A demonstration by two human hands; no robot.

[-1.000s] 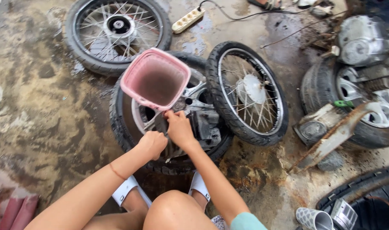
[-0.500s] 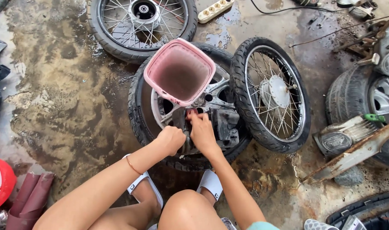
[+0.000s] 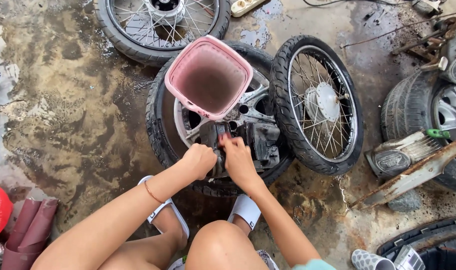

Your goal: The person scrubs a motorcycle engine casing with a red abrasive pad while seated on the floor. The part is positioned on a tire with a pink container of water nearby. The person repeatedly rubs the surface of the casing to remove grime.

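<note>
A dark, greasy metal part (image 3: 258, 142) rests on a car wheel with a black tyre (image 3: 160, 127) lying flat on the wet concrete. My left hand (image 3: 200, 161) is closed around the part's left end. My right hand (image 3: 238, 160) grips its middle, fingers pressed on top. A pink square plastic bucket (image 3: 210, 75) stands tilted on the wheel just beyond my hands. My knees and white sandals (image 3: 247, 210) are below.
A spoked motorcycle wheel (image 3: 318, 102) leans against the tyre's right side; another (image 3: 163, 22) lies at the top. A rusty metal bar (image 3: 413, 175), engine cover and more tyres (image 3: 428, 120) crowd the right. Rolled brown sheets (image 3: 30, 227) and a red object lie bottom left.
The view has shifted, so everything sits lower and further right in frame. My hands stay on the metal part, with the right hand's fingers moved slightly on top of it.
</note>
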